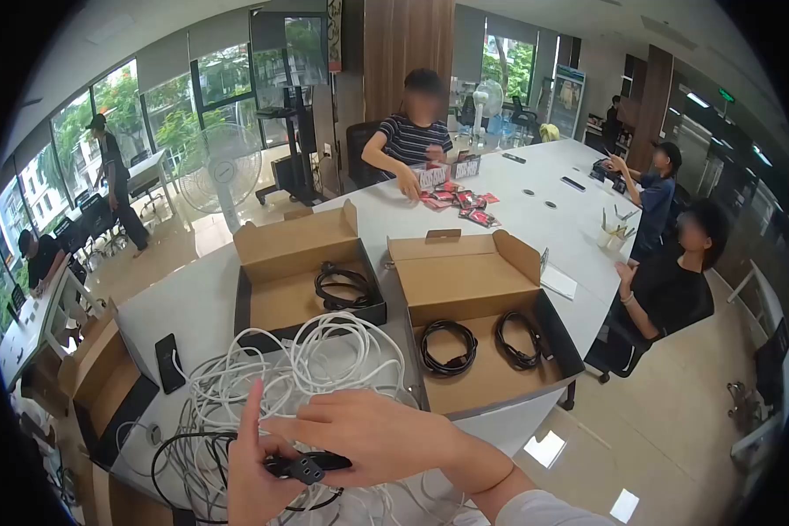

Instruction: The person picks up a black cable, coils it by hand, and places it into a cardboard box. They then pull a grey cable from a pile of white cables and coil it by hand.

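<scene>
Close below me, my left hand [252, 469] is closed round a black power cord [307, 470], its index finger pointing up. The cord's socket end faces me. Over it lies my right hand [368, 436], fingers bent against the same cord; part of the cord is hidden under them. Just beyond both hands spreads a tangled heap of white cables [342, 346], with loose black cable [184, 447] at its left. One coiled black cable [342, 287] lies in the middle open cardboard box [276, 294]. In the right open box [473, 394] are two coils, a left coil [448, 348] and a right coil [519, 340].
A phone [170, 362] lies left of the heap, beside another open box [110, 394]. Across the white table [535, 193], a person [416, 136] handles red packets [460, 202]. Another person [675, 280] sits at the right, near a pen cup [616, 235]. A fan [223, 171] stands beyond.
</scene>
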